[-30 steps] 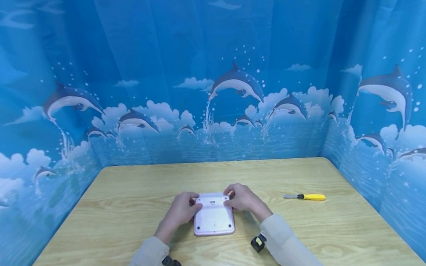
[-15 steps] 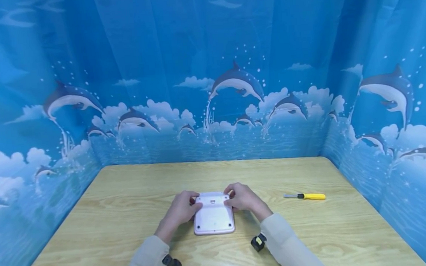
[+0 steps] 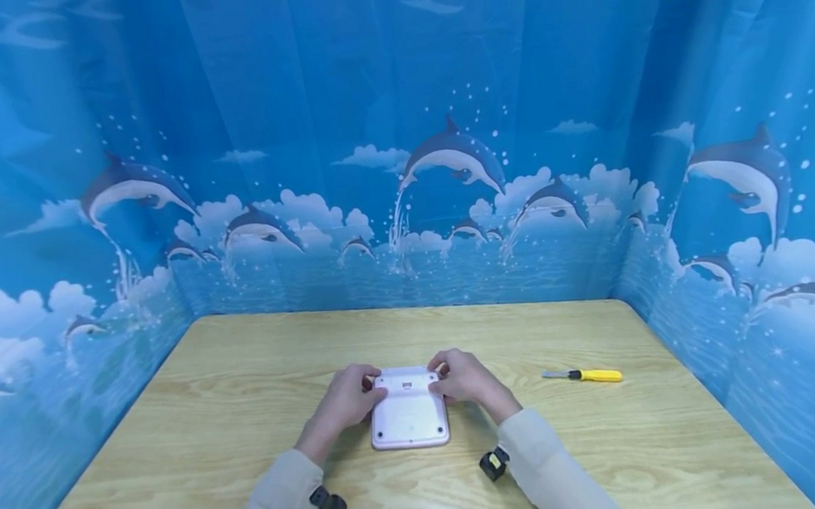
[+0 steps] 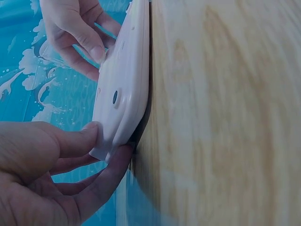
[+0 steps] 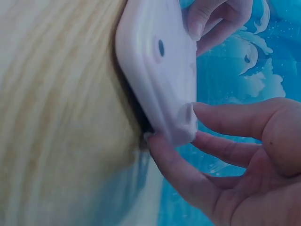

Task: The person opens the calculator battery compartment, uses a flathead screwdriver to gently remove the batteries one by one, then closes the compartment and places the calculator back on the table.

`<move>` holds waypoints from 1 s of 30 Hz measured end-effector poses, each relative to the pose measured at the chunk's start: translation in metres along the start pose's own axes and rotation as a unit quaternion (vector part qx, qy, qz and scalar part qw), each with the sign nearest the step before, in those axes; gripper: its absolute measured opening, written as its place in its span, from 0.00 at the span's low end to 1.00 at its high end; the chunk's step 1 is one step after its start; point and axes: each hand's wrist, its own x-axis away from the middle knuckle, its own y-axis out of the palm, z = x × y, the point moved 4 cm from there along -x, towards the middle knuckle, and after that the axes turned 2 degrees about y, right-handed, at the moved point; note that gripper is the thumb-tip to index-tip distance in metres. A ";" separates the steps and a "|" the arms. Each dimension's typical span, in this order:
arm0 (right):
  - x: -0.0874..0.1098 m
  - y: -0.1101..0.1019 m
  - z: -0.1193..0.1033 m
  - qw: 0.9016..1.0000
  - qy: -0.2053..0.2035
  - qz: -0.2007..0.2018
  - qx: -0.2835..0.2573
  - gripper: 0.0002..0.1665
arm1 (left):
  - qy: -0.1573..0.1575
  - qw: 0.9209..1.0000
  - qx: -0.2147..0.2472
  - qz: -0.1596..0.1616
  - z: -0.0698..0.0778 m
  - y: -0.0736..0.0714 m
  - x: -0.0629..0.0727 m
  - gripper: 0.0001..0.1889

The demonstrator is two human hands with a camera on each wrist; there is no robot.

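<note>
A pale pink calculator [image 3: 409,418] lies back side up on the table, its small dark round feet showing near the corners. My left hand [image 3: 345,401] grips its far left corner, thumb on the back panel and fingers at the edge. At the far right corner my right hand [image 3: 467,378] holds it the same way. In the left wrist view the left index finger [image 4: 109,176] reaches under the rim of the calculator [image 4: 120,89], which stands slightly off the table at that end. The right wrist view has a fingertip [image 5: 157,143] under the other corner. The calculator's front is hidden.
A screwdriver [image 3: 597,376] with a yellow handle lies to the right of the right hand, its shaft pointing left. The wood-grain table [image 3: 244,353] is bounded at the back and sides by a blue dolphin curtain [image 3: 339,94].
</note>
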 end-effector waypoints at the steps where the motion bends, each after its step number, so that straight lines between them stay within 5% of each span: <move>1: 0.001 -0.001 -0.001 1.000 -0.006 0.005 0.012 0.19 | -0.001 1.000 0.002 0.000 0.000 0.000 0.000 0.20; 6: 0.006 -0.006 -0.013 0.995 -0.053 0.031 0.077 0.17 | -0.003 1.000 0.005 0.001 -0.001 0.002 -0.001 0.20; 15: 0.010 -0.005 -0.036 0.985 -0.134 0.026 0.105 0.12 | -0.004 1.000 0.001 -0.003 -0.001 0.001 -0.005 0.19; 30: -0.001 0.013 -0.046 0.968 -0.183 0.026 0.167 0.10 | 0.003 1.000 -0.007 0.001 -0.003 0.001 -0.008 0.18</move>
